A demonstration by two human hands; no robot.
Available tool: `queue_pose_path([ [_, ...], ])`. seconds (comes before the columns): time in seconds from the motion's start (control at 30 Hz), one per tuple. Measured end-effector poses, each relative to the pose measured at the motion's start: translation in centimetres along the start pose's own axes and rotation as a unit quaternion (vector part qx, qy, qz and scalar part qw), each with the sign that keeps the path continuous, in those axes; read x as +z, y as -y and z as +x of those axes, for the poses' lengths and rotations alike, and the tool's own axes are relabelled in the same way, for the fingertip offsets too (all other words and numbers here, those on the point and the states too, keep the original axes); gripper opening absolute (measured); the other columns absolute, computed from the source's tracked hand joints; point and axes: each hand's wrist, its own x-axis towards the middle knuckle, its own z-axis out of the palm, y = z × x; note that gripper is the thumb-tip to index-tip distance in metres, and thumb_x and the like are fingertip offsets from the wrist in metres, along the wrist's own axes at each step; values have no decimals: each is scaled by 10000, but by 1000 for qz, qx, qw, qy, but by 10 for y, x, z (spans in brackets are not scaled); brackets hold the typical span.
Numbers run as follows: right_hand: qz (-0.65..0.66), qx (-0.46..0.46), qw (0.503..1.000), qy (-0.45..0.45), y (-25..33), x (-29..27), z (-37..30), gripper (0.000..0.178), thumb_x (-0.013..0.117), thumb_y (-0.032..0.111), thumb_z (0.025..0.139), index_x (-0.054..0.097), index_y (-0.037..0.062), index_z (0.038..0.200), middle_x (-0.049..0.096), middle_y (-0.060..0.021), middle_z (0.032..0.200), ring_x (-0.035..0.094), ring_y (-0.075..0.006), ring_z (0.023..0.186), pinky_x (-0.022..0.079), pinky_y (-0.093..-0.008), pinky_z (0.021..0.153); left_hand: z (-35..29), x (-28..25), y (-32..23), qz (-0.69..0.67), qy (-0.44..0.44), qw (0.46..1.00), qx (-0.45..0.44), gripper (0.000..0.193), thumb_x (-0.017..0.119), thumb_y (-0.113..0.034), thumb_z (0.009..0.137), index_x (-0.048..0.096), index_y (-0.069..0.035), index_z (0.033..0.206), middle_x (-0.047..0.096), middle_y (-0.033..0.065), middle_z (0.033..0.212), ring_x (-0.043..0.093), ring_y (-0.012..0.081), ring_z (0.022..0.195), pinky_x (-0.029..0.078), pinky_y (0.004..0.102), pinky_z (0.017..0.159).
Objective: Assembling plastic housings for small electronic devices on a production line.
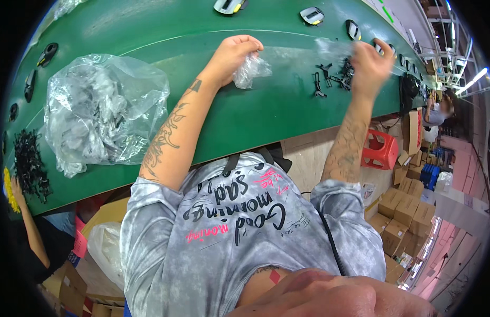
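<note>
Over the green work surface (287, 100), my left hand (231, 57) is closed around a crumpled piece of clear plastic film (251, 73). Farther right, my right hand (370, 67) is raised and smeared by motion, its fingers curled. A blurred strip of clear plastic film (332, 48) stretches from those fingers toward the left. Small black forked plastic parts (321, 80) lie loose just below and left of my right hand. To the left of my left arm sits a large clear bag (142, 79) filled with crumpled greyish plastic.
Rounded black-and-grey devices (312, 16) line the far side of the surface. At left, a co-worker's hand (17, 191) is beside yellow pieces (10, 193) and a heap of black parts (31, 164). A red stool (379, 150) and stacked cartons (403, 206) stand at right.
</note>
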Motion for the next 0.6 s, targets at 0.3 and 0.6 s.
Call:
queue_pose_path([
  [0.3,-6,10,998,-62,-29,-8,16,413,749,9,840,530,-35,1187,699,-68,831,580,-94,622,451,-231,548,3,6,3,19,-6,1000,3,125,642,-144,982,687,-31,1009,639,2,824,598,71,708,496,232,622],
  [0.6,-28,-29,993,-107,-45,2,10,325,741,-29,853,552,-3,1116,665,-72,850,616,-115,739,494,-226,668,6,4,0,21,3,1000,1,138,670,-170,973,685,-41,1016,639,9,849,611,81,741,507,246,635],
])
